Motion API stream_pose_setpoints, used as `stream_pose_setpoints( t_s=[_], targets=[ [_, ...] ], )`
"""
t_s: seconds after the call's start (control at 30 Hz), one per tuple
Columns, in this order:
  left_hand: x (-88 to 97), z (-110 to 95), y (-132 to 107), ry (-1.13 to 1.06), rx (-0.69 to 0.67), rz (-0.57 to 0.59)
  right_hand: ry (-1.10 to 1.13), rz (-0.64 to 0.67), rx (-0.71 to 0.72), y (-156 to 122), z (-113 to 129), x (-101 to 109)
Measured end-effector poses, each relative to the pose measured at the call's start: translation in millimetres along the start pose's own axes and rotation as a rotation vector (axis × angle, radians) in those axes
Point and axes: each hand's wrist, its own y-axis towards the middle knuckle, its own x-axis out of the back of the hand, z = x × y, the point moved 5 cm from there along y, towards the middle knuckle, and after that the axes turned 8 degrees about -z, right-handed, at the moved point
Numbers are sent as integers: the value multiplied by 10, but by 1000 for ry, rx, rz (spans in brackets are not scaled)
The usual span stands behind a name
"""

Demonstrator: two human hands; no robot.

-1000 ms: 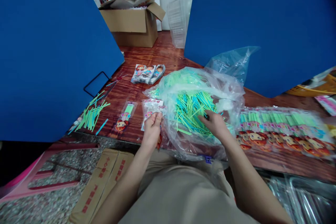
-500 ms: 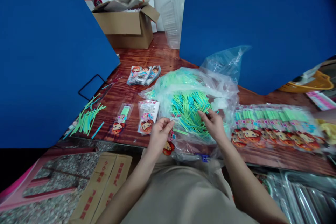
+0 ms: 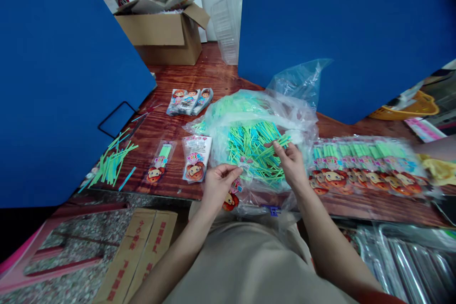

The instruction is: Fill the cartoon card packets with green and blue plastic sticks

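Well, the right hand (image 3: 290, 164) is pinched nearly shut on a small bunch of thin green plastic sticks (image 3: 278, 141), their ends fanning out past the fingers. The left hand (image 3: 218, 187) is half curled, low by the near edge of the counter (image 3: 221, 76); whether it has hold of anything, I cannot tell. Just beyond it slumps a crinkly clear plastic bag (image 3: 285, 114), open at the top, with a loose tangle of green and blue sticks (image 3: 252, 152) inside.

On the glossy, reddish wood grain, a flat printed packet (image 3: 195, 157) lies just left of the bag, and a slim packet of green sticks (image 3: 160, 161) lies beside it. Loose sticks (image 3: 112, 164) are scattered toward the left edge, and three small printed packets (image 3: 188, 101) sit farther back. A long row of filled packets (image 3: 366, 168) runs along the right side, their glossy wrappers overlapping.

Two blue panels (image 3: 53, 80) (image 3: 338, 33) block much of the view on both sides. Between them, a cardboard box (image 3: 160, 33) stands open at the far end. Flattened cardboard (image 3: 138, 256) lies on the speckled stone floor below the near edge.
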Motion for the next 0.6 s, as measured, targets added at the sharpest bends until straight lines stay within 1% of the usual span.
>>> stream_pose_setpoints(
  t_s=[0.1,0.23,0.37,0.43,0.5,0.6],
  targets=[
    [-28,-3,-11,-1,21,14,17,53,16,22,49,-28],
    [-21,19,-4,-3,12,23,-25,-5,39,40,33,-41],
    [14,65,20,-5,21,27,-128,21,63,39,-4,-78],
    [29,68,27,-2,18,18,-64,-31,14,49,-6,-32],
    [32,62,27,-4,13,9,66,-86,-41,61,16,23],
    [11,66,23,-6,20,18,217,-102,-91,89,69,50]
  ],
)
